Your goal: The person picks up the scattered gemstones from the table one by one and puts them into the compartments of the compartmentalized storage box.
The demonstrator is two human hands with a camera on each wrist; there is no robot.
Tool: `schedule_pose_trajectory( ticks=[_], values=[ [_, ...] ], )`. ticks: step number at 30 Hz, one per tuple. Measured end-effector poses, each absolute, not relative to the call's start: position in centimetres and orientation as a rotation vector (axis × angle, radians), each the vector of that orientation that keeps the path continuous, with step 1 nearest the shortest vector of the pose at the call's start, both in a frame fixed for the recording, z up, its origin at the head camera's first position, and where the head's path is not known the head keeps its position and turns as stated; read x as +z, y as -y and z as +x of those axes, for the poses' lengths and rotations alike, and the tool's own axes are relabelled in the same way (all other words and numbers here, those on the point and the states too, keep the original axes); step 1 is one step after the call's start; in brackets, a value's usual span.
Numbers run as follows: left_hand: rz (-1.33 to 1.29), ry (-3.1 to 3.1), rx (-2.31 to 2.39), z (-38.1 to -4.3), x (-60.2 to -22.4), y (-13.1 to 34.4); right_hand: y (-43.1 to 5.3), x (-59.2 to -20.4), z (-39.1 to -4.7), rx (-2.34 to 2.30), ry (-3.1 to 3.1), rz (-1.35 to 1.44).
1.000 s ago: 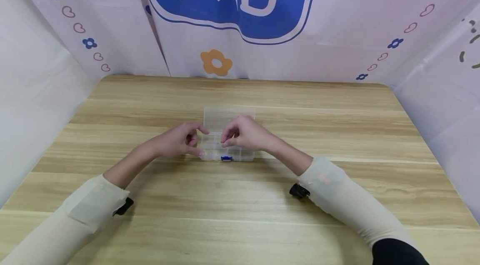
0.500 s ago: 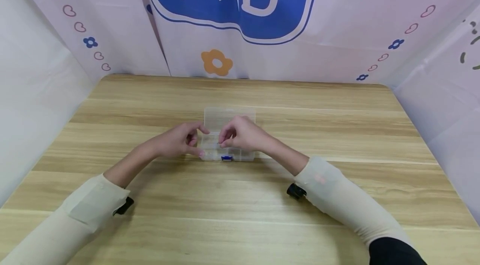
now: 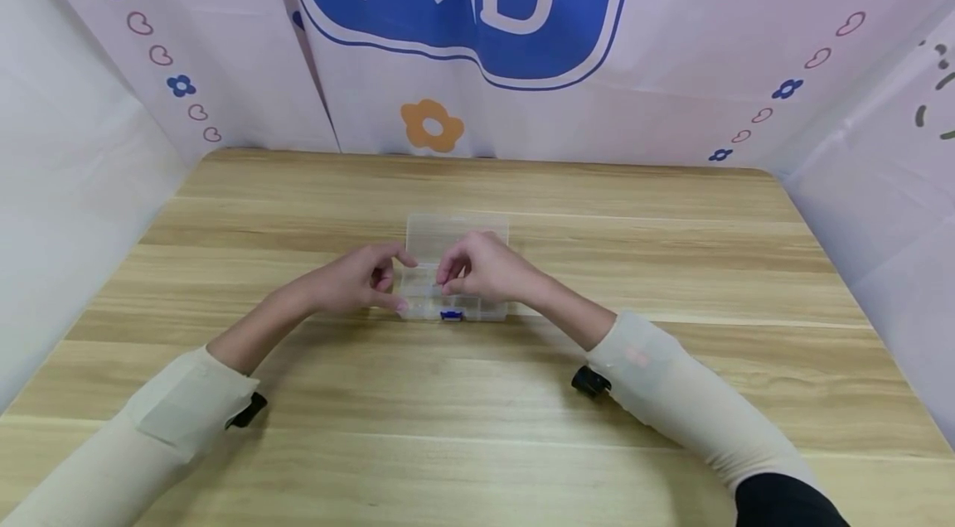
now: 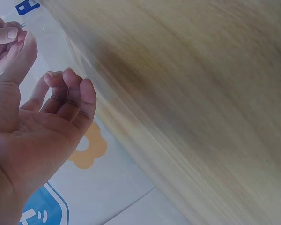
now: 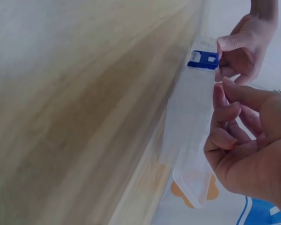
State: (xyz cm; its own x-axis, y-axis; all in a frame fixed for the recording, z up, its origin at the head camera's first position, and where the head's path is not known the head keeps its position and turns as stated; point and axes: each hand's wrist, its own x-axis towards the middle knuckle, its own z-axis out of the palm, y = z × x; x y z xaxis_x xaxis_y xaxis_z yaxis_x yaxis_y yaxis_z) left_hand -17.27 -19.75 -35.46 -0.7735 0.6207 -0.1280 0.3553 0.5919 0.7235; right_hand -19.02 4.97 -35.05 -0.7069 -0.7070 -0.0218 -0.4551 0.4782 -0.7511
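Observation:
A clear plastic compartment box point(image 3: 492, 311) lies on the table with its lid point(image 3: 433, 237) raised at the far side. A blue latch point(image 3: 451, 316) sits on its front edge. My left hand point(image 3: 351, 280) holds the box's left end, thumb at the near corner and index finger by the hinge side. Over the compartments, my right hand point(image 3: 488, 266) has its thumb and index fingertips pinched together on a tiny thin piece, mostly hidden; I cannot tell its kind. In the right wrist view, those right fingertips point(image 5: 227, 82) are close above the box wall point(image 5: 189, 112) near the latch.
The wood-grain table point(image 3: 477, 403) extends around the box on all sides. Behind it hangs a white printed backdrop point(image 3: 597, 121) with a blue sign and an orange flower point(image 3: 418, 125). Pale sleeves with black wrist cameras point(image 3: 592, 380) cover both forearms.
My right hand has shifted slightly left over the compartments, then stayed nearly still with its fingertips pinched. The left hand and the box have kept their place.

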Motion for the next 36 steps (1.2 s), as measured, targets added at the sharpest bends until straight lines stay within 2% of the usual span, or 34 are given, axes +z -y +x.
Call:
schedule_pose_trajectory(
  ticks=[8, 17, 36],
  values=[
    [0.782, -2.450, 0.997, -17.2, -35.4, 19.7, -6.3, -34.6, -18.9, -1.093, -2.384, -0.988],
    [0.787, -2.444, 0.997, -17.0, -35.2, 19.6, -10.0, -34.2, -18.9, -1.115, -2.434, -0.915],
    [0.786, -2.441, 0.991, -17.1, -35.3, 19.8, -15.5, -35.5, -18.7, -1.075, -2.464, -0.860]
  ],
)
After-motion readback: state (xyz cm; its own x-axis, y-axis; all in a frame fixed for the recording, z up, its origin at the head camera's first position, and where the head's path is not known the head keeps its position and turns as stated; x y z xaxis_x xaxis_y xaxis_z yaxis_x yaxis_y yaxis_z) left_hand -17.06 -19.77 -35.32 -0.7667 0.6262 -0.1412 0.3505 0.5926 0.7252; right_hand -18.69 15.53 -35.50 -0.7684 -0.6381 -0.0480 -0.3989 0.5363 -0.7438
